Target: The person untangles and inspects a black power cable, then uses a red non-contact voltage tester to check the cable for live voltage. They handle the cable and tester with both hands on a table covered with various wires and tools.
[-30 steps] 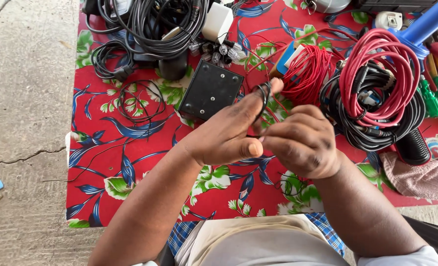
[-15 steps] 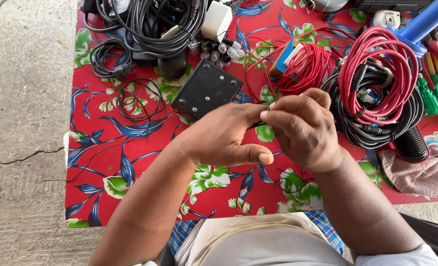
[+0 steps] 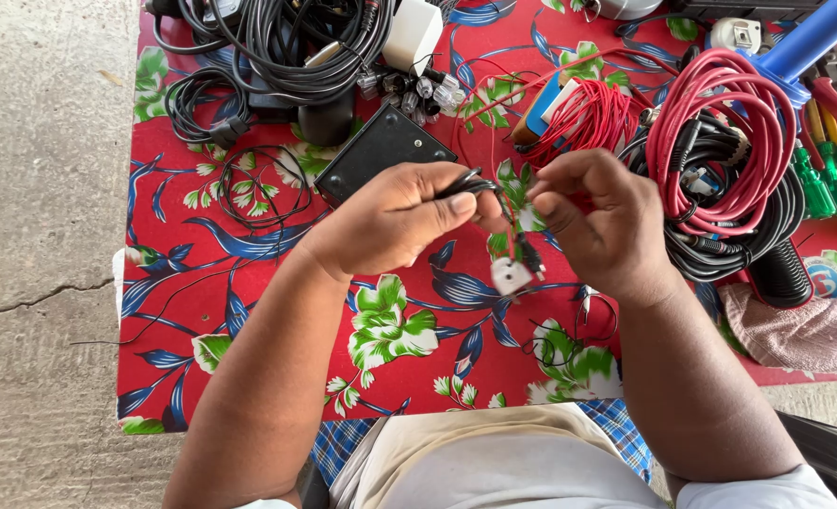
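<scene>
Just above my lap, over the red flowered cloth (image 3: 249,311) covering the worktop, I am holding both hands up side by side. My left hand (image 3: 395,221) is pinching the bent end of a thin dark cable (image 3: 479,186) between thumb and forefinger, the other fingers curled under. My right hand (image 3: 602,226) is closing around the red wires of the same lead, fingers folded in toward the palm; exactly how they are gripping is hidden behind the knuckles. Between the two hands, a little below them, a small white connector (image 3: 511,276) is hanging from that lead, tilting, with a short dark plug just above it.

Under my left wrist and out to the left, loose thin black wire (image 3: 249,188) is lying in loops on the cloth. Directly beyond my left hand a flat black box (image 3: 381,151) is sitting at an angle. Beyond my right hand a bundle of thin red wire (image 3: 593,118) is lying beside a blue and orange piece. To the right of that hand, a thick red cable coil (image 3: 724,141) is resting on a black cable coil (image 3: 767,221), with green-handled screwdrivers (image 3: 828,179) further right and a pinkish rag (image 3: 804,330) nearer me. Farthest away, beyond the black box, heavy black cables (image 3: 286,38) are heaped next to a white adapter (image 3: 412,33).
</scene>
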